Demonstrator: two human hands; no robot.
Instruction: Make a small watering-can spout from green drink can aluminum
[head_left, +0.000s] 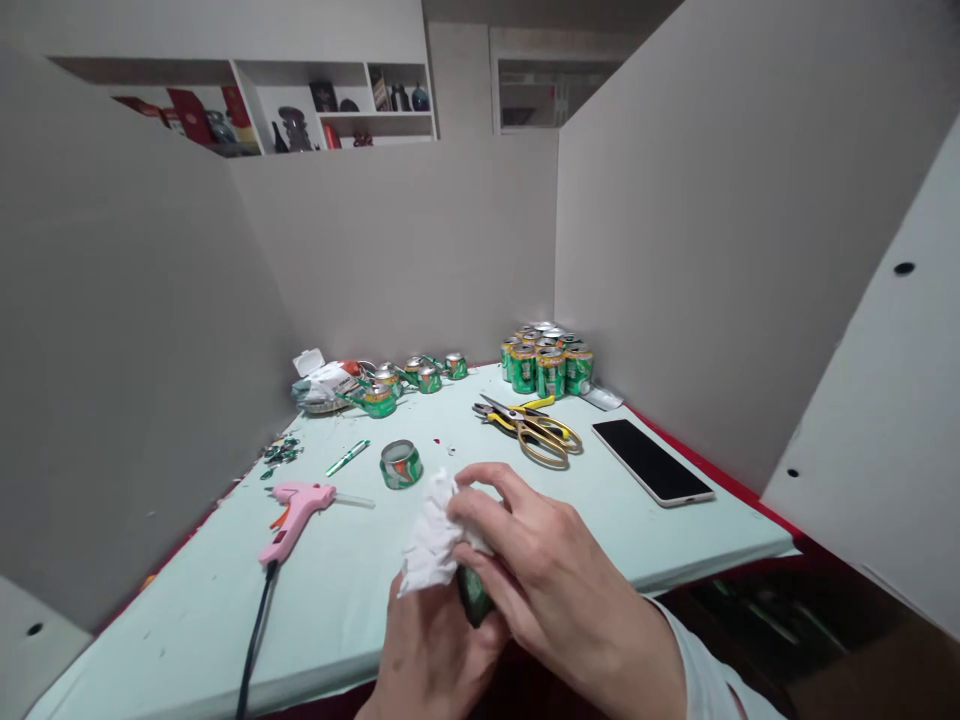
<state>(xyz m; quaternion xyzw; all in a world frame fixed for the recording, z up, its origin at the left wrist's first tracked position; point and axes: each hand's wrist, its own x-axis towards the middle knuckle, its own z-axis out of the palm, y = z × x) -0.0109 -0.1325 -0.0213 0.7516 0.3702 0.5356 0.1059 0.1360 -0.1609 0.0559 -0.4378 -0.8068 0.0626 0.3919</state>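
Close to the table's front edge, my left hand [442,650] is closed around a dark green piece of a can [474,597], mostly hidden by the fingers. My right hand [525,560] pinches a crumpled white tissue [431,535] and presses it over the top of that piece. Just beyond the tissue, a short cut can bottom [401,464] stands upright with its open side up. To the left lies a pink hot glue gun [300,515] with a clear glue stick in its back end.
Scissors [536,430] lie across yellow-handled pliers [540,403]. A phone [651,460] is at the right, before a group of cans [550,372]. Cut-can pieces [379,400], a wipes pack [330,385], a green pen [348,458] and metal scraps [282,450] are left. Grey panels [405,250] enclose the table.
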